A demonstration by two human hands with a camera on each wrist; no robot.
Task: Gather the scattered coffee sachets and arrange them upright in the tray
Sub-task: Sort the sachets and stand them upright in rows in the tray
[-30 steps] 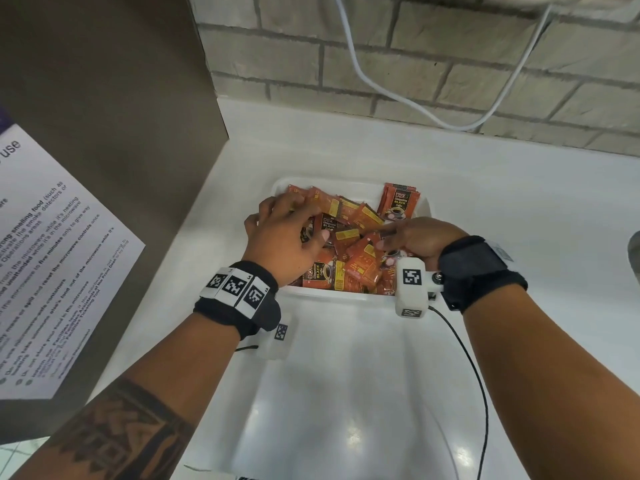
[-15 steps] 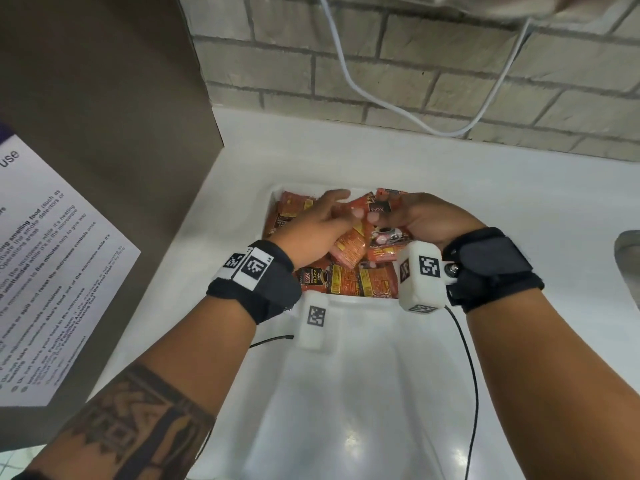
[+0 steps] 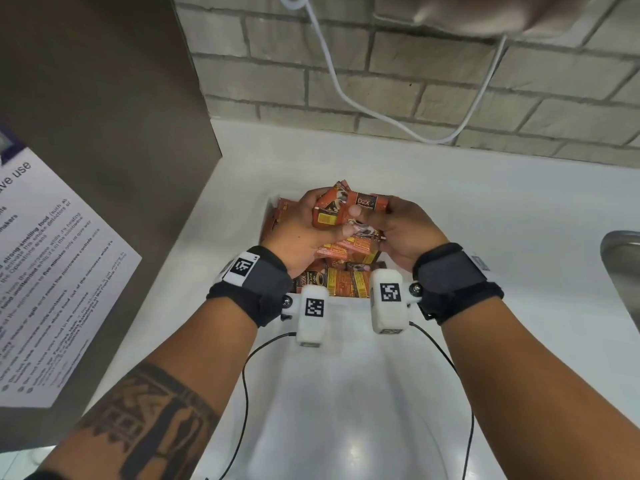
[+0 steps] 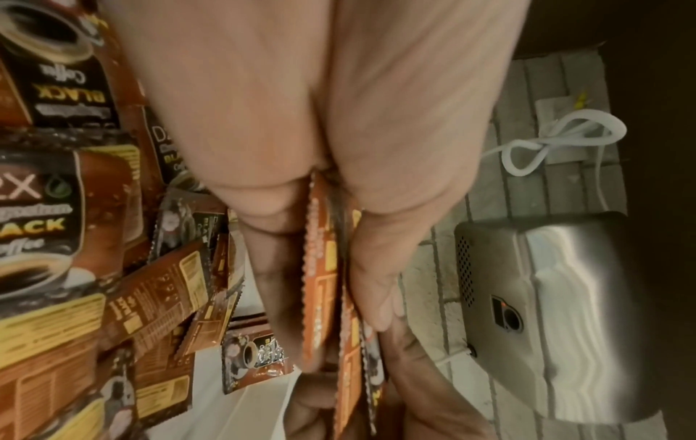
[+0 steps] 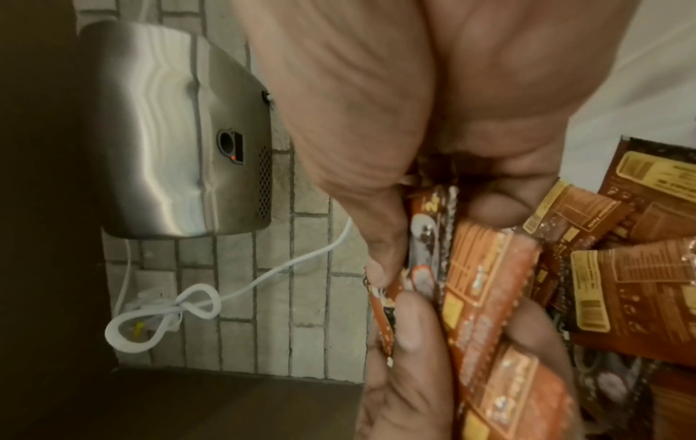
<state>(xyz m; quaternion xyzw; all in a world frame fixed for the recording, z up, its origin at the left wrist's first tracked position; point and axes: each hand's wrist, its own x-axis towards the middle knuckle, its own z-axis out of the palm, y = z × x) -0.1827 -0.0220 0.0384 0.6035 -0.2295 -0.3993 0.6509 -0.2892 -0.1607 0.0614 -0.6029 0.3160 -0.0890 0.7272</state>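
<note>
Orange and brown coffee sachets [image 3: 346, 284] lie jumbled in a white tray [image 3: 272, 202] on the counter. Both hands hover over the tray and hold one bunch of sachets [image 3: 341, 207] between them. My left hand [image 3: 304, 230] grips the bunch from the left, thumb in front. My right hand [image 3: 398, 226] pinches it from the right, thumb on a dark-labelled sachet [image 3: 369, 201]. In the left wrist view the sachets [image 4: 320, 285] stand edge-on between fingers and thumb. The right wrist view shows the bunch [image 5: 478, 268] clamped the same way, with loose sachets [image 5: 640, 268] beyond.
A brown cabinet side [image 3: 104, 133] with a printed notice [image 3: 52, 271] stands close on the left. A brick wall [image 3: 415, 91] with a steel hand dryer [image 5: 169, 128] and its white cable [image 3: 381, 116] is behind. A metal sink rim [image 3: 623, 271] lies at right.
Both hands have come together and lifted a bunch of sachets above the pile; a second ago they were spread low among the sachets in the tray.
</note>
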